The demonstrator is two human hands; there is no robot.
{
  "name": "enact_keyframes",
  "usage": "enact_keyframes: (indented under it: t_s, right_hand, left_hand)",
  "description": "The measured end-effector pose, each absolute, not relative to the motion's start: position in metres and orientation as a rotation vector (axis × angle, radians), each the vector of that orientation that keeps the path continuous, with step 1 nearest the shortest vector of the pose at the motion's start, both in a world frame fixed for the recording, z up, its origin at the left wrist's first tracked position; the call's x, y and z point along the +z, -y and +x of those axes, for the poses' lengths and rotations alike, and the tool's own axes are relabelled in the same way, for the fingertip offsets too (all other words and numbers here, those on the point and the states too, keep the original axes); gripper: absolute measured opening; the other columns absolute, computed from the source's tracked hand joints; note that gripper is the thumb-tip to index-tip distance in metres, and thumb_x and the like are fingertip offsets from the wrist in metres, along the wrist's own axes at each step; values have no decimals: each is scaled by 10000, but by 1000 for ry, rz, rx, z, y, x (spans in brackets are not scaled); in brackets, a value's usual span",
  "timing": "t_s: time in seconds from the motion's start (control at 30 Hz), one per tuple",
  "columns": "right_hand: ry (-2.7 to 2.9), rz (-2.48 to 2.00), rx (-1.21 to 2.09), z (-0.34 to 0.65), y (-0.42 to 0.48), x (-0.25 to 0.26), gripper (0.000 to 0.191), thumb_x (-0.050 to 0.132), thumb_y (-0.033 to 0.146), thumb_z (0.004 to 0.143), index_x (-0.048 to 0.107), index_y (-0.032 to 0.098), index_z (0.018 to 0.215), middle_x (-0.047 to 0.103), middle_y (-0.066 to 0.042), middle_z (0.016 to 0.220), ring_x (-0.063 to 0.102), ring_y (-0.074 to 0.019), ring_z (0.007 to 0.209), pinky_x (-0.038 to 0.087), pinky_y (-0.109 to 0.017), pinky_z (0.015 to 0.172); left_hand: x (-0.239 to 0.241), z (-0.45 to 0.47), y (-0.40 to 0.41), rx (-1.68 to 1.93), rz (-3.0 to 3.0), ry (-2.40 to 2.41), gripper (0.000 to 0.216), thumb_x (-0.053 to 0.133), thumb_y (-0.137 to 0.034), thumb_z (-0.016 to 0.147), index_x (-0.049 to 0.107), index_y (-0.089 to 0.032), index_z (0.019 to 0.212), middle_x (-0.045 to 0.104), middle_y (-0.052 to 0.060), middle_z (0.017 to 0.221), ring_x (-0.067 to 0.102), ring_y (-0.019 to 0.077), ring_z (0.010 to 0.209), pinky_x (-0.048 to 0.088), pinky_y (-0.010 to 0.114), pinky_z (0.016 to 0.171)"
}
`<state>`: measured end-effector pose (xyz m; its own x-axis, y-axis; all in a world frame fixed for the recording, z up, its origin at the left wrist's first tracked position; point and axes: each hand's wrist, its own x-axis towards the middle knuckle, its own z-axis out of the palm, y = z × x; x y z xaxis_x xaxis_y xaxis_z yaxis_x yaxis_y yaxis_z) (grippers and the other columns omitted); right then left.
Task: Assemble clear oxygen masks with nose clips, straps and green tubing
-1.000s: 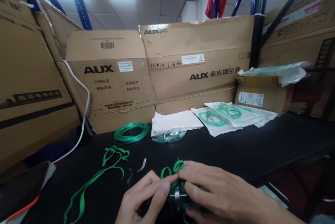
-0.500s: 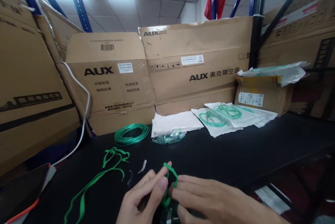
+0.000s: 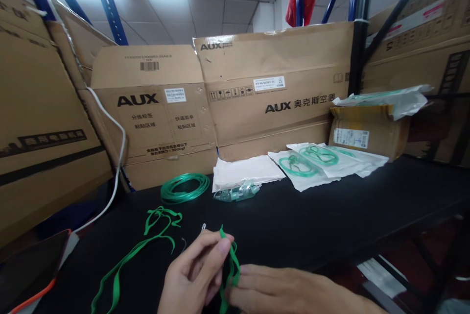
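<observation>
Between my hands hangs a looped green elastic strap point(image 3: 232, 261). My left hand point(image 3: 198, 272) pinches its upper end between thumb and forefinger. Lower down, my right hand point(image 3: 282, 287) has its fingers closed round the strap, and its fingertips are partly hidden. More green straps point(image 3: 127, 260) lie loose on the black table to the left. Just behind my left hand shows the tip of a small clear plastic piece point(image 3: 203, 226), mostly covered by the hand.
Coiled green tubing point(image 3: 184, 188) lies behind my hands, beside a bagged clear mask point(image 3: 237, 192) and white packets point(image 3: 247, 173). Packaged tubing sets point(image 3: 316, 159) lie to the right near a cardboard box point(image 3: 367, 130). A tablet point(image 3: 35, 270) and white cable point(image 3: 119, 157) are at left.
My left hand has shifted slightly left and up with the strap end, now covering most of the clear plastic piece. The strap loop hangs longer, and my right hand sits lower and further left.
</observation>
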<state>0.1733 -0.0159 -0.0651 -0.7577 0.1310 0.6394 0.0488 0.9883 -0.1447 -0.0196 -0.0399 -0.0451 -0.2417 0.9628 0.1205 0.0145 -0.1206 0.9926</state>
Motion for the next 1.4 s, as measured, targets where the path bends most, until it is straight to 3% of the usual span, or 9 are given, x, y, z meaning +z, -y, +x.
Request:
enact_keyframes:
  t_s: [0.1,0.27,0.43,0.63,0.83,1.03,1.4]
  right_hand:
    - [2491,-179,267,182,22,-52,379,413,250,1108,460,169,1475,707,-92,1360,618,-149,1316,387,-247,1202]
    - [2225,-454,292,190,14,-55,242,625,320,1023,647,244,1252,695,-109,1318,670,-215,1209,551,-326,1041]
    - [1661,-781,880,191,-6,-69,213,723,320,945,640,273,1135,719,-23,1132,700,-203,1097,572,-340,986]
    - [1420,-666,1313,190,-8,-63,363,829,392,849,540,247,1012,685,-6,1057,694,-178,1073,561,-305,950]
    - [1334,-683,1467,191,1,-54,418,844,396,840,608,254,1155,714,-23,1133,679,-198,1143,512,-318,1006]
    - [1279,-691,1540,193,1,-50,437,850,394,822,673,244,1192,722,-58,1212,650,-242,1213,466,-353,1053]
    - [1351,-682,1541,194,2,-52,293,851,357,837,729,255,1084,745,-33,1165,654,-214,1179,470,-321,1016]
  left_hand:
    - [-43,-23,37,1553,1217,-1324,512,810,-615,728,760,-155,946,616,-11,583,382,64,421,295,156,369]
    - [-42,-28,32,1675,1264,-1317,448,812,-586,763,677,-160,789,726,31,644,459,64,373,390,159,351]
    - [-46,-22,30,1602,1400,-1335,443,817,-572,757,715,-156,871,789,80,740,598,139,416,473,213,336]
    - [-58,-17,27,1500,1625,-1341,384,784,-537,802,828,-187,956,716,15,620,596,127,428,493,193,375]
    - [-60,-18,29,1558,1698,-1446,243,803,-485,797,864,-263,874,692,-13,578,551,111,436,477,172,412]
    - [-68,-30,21,1477,1955,-1498,213,763,-479,837,869,-326,941,823,4,867,586,130,476,559,219,504]
    - [-71,-30,21,1514,2111,-1445,156,728,-406,889,845,-304,875,726,-31,687,565,117,466,494,177,448]
